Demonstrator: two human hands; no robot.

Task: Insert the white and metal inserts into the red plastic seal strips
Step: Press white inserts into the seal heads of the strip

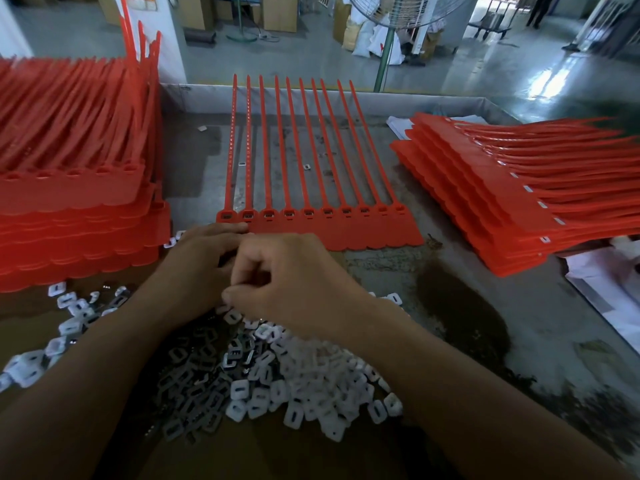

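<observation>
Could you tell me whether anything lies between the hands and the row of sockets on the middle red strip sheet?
Nothing visible does. The left hand and right hand are at the near edge of the red strip sheet, and its sockets lie uncovered just beyond them.

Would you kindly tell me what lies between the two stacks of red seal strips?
In the head view, one flat sheet of joined red strips lies on the table between the left stack and the right stack.

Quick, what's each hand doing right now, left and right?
Left hand: cannot be told, fingers mostly hidden behind the right hand.
Right hand: fingers curled; whether they hold anything is hidden.
</observation>
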